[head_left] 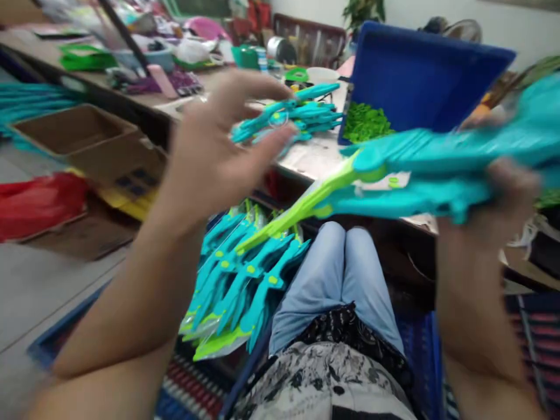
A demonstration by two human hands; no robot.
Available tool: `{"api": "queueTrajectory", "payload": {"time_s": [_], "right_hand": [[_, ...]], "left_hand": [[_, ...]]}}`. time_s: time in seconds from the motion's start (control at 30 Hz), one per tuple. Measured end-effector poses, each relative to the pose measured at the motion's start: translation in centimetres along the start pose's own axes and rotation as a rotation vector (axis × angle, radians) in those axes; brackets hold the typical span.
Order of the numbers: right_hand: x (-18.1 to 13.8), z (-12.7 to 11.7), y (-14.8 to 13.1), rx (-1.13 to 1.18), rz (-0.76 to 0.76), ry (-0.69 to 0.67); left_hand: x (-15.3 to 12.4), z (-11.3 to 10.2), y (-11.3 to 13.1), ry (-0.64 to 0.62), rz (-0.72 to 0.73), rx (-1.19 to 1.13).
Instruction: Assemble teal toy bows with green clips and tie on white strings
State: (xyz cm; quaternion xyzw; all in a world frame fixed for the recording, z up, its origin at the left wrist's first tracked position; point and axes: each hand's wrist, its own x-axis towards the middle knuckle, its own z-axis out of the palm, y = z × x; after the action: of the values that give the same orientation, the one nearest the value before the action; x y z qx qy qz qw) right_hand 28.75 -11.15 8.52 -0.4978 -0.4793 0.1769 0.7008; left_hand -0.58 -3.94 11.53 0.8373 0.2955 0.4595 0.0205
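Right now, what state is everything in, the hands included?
Left hand: open, raised, blurred.
Right hand: closed around the turquoise-and-lime item.
Turquoise-and-lime item: held up off the table.
Turquoise pieces: piled on the table.
Blue bin: tilted, lime-green bits heaped inside.
Stacked turquoise pieces: partly in clear plastic.
Cardboard box: open-topped.

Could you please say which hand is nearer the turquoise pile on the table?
Left. The left hand is in front of the turquoise pile; the right hand is farther off, to its right.
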Motion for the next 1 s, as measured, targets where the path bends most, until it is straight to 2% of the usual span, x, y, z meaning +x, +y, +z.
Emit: {"api": "queueTrajectory", "payload": {"time_s": [0.03,0.1,0.13,0.2,0.27,0.33,0.4,0.47,0.53,0.6,0.63,0.67,0.7,0.77,0.83,0.9,0.93,1.0], "right_hand": [[-1.7,2.0,1.3,0.126,0.014,-0.015],[-5.8,4.6,4.4,0.328,0.127,-0.01],[-7.9,5.3,6.2,0.378,0.233,0.006],[-11.5,5.6,9.7,0.38,0.396,0.058],[-14.2,4.8,12.6,0.337,0.542,0.109],[-16.3,3.3,14.8,0.251,0.68,0.17],[-18.1,1.1,16.1,0.121,0.773,0.249],[-20.0,-1.5,16.6,-0.002,0.892,0.265],[-21.9,-3.9,16.4,-0.047,1.121,0.122],[-23.3,-5.9,15.6,-0.04,1.361,-0.151],[-23.4,-6.6,14.9,-0.044,1.407,-0.322],[-22.9,-7.1,14.2,-0.066,1.384,-0.495],[-21.9,-7.5,13.4,-0.109,1.295,-0.642],[-17.7,-7.9,12.1,-0.24,0.984,-0.8],[-11.4,-7.9,11.9,-0.42,0.65,-0.628],[-4.1,-7.9,13.2,-0.652,0.268,-0.366],[-0.6,-7.8,14.3,-0.777,0.132,-0.279],[5.3,-7.4,17.2,-1.009,0.04,-0.244]], "left_hand": [[-0.4,0.8,0.4,-0.197,0.038,-0.03],[-1.5,4.5,0.7,-0.54,0.089,-0.154],[-2.3,7.0,0.5,-0.669,0.094,-0.23],[-4.5,12.5,-0.3,-0.796,0.032,-0.271],[-7.3,17.4,-1.2,-0.896,0.003,-0.277],[-10.1,20.9,-2.0,-0.956,-0.011,-0.276],[-12.4,23.1,-2.5,-0.964,-0.055,-0.269],[-13.6,24.5,-2.9,-0.948,-0.078,-0.246],[-13.6,25.4,-3.2,-0.94,-0.034,-0.198],[-12.7,26.0,-3.3,-0.963,0.047,-0.138],[-12.2,26.2,-3.3,-0.979,0.081,-0.111],[-11.6,26.3,-3.3,-0.994,0.105,-0.089],[-11.1,26.3,-3.3,-1.006,0.123,-0.072],[-10.4,26.0,-3.3,-1.025,0.155,-0.058],[-10.1,25.6,-3.4,-1.055,0.194,-0.061],[-10.2,25.6,-3.4,-1.103,0.236,-0.067],[-10.3,25.8,-3.3,-1.126,0.247,-0.059],[-10.5,26.5,-3.2,-1.164,0.244,-0.015]]}}
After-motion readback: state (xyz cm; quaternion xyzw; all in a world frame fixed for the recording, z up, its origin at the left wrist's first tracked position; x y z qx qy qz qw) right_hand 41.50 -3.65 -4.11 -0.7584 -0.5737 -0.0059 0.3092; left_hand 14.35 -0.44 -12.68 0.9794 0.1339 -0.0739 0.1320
